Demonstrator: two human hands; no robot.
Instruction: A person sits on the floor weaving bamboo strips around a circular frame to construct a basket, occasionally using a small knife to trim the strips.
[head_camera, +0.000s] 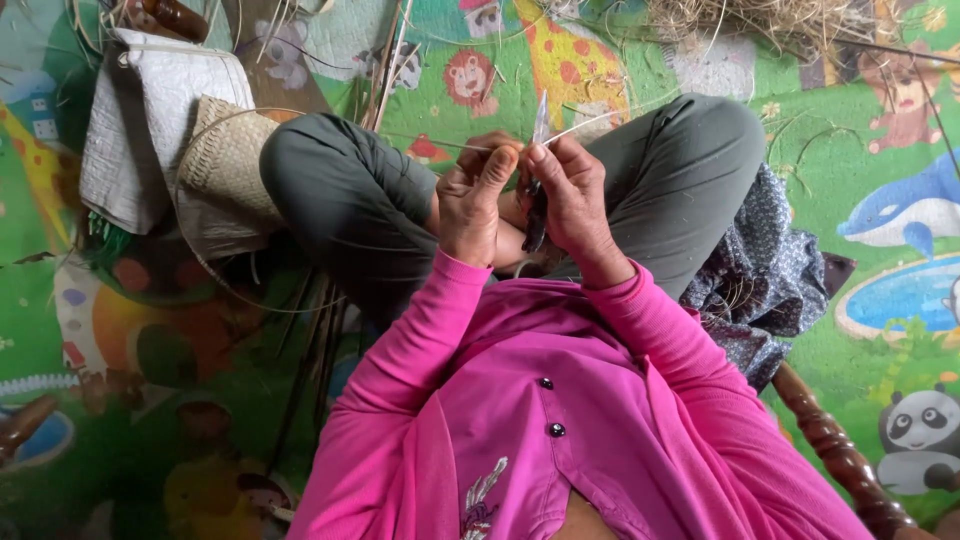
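Note:
I sit cross-legged on a colourful play mat, in a pink top and grey trousers. My left hand (472, 198) pinches a thin pale cane strip (600, 120) that runs up and to the right over my knee. Close beside it, my right hand (572, 200) grips a knife (538, 150), dark handle low in the fist, blade pointing up against the strip. The two hands touch above my lap.
A woven straw piece (228, 160) and a white folded cloth (150, 120) lie at the left by my knee. Thin cane loops and dark sticks (310, 330) lie on the mat (880, 120). A straw pile (760, 20) sits at the top right. A turned wooden leg (835, 450) is at the lower right.

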